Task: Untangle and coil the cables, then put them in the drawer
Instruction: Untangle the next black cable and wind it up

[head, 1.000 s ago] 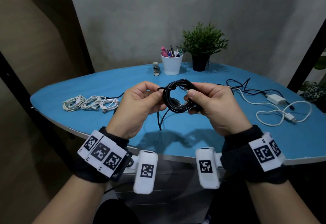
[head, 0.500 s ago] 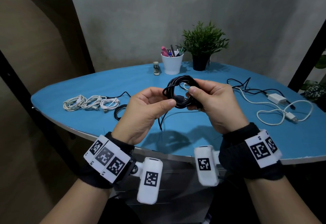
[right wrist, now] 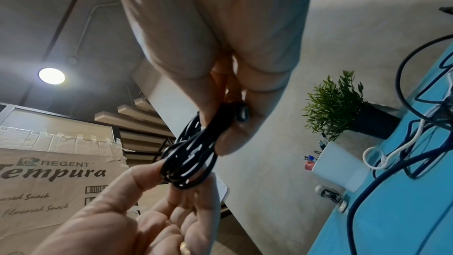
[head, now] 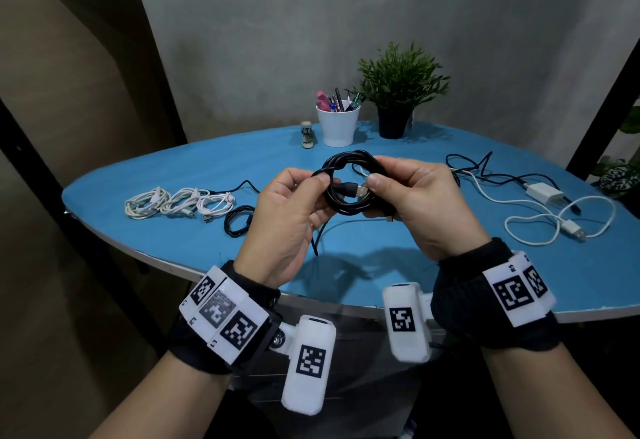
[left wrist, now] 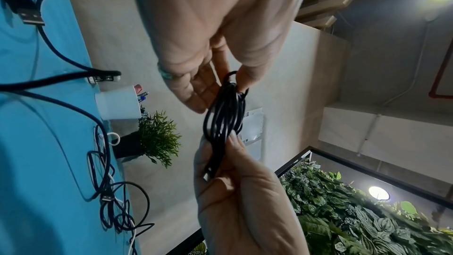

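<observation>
A black cable coil [head: 349,208] hangs above the blue table [head: 194,168], held between both hands. My left hand [head: 320,179] pinches its upper left side with thumb and forefinger. Gripping the right side is my right hand [head: 375,182], thumb on top. A USB plug [head: 360,192] lies across the coil's opening, and a loose black tail [head: 316,241] hangs below my left hand. In the left wrist view my left hand [left wrist: 235,82] pinches the coil [left wrist: 223,121] from above. The right wrist view shows my right hand [right wrist: 228,123] clamping the coil [right wrist: 191,160].
Three white coiled cables [head: 176,201] and a small black coil [head: 239,221] lie at the left. Tangled black and white cables [head: 485,179] with a white charger [head: 543,193] spread at the right. A pen cup [head: 337,125], plant [head: 398,92] and stapler [head: 306,134] stand at the back.
The coil has been turned between the hands, so the USB plug now shows in its opening. My left hand has shifted its pinch up to the coil's upper left.
</observation>
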The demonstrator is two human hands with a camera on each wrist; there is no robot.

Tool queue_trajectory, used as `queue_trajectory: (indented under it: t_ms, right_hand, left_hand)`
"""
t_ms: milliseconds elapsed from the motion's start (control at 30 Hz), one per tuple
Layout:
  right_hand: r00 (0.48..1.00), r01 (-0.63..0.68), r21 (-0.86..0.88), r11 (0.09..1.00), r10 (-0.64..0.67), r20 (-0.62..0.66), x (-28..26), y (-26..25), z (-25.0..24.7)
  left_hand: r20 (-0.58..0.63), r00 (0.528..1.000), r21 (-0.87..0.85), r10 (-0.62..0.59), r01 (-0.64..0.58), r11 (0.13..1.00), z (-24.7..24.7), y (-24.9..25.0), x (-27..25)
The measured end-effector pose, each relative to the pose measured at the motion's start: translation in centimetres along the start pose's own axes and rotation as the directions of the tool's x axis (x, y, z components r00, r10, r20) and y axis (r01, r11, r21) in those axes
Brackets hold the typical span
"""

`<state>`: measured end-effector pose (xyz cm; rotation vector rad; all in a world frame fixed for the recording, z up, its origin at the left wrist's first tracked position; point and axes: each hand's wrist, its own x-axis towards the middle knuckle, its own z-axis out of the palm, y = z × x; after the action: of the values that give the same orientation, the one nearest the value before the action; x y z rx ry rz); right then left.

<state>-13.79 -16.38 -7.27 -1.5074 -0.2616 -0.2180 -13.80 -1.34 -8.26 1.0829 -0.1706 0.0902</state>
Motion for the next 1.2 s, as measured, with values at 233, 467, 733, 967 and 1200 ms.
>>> queue_trajectory:
  t_ms: [233, 467, 733, 967, 1200]
  right_hand:
    - [1.0, -0.012, 0.072, 0.997, 0.011, 0.025, 0.0, 0.1, -0.1]
    - [0.998, -0.064, 0.145, 0.987, 0.062, 0.022, 0.0, 0.2, -0.4]
    - [0.99, -0.137, 0.166, 0.977, 0.128, 0.065, -0.1, 0.3, -0.4]
    - [0.982, -0.174, 0.18, 0.968, 0.157, 0.105, -0.2, 0.1, -0.6]
    - [0.978, -0.208, 0.228, 0.951, 0.193, 0.085, -0.3, -0.2, -0.7]
  left_hand:
    - [0.094, 0.995, -0.035, 0.009, -0.006, 0.999, -0.3, -0.2, 0.1]
    - [0.303, 0.949, 0.032, 0.083, -0.097, 0.995, -1.0, -0.3, 0.0]
    - [0.367, 0.893, 0.184, 0.261, -0.344, 0.921, -1.7, -0.2, 0.3]
    - [0.427, 0.855, 0.32, 0.293, -0.446, 0.836, -2.2, 0.3, 0.3]
    - [0.449, 0.83, 0.379, 0.331, -0.513, 0.77, -1.9, -0.6, 0.4]
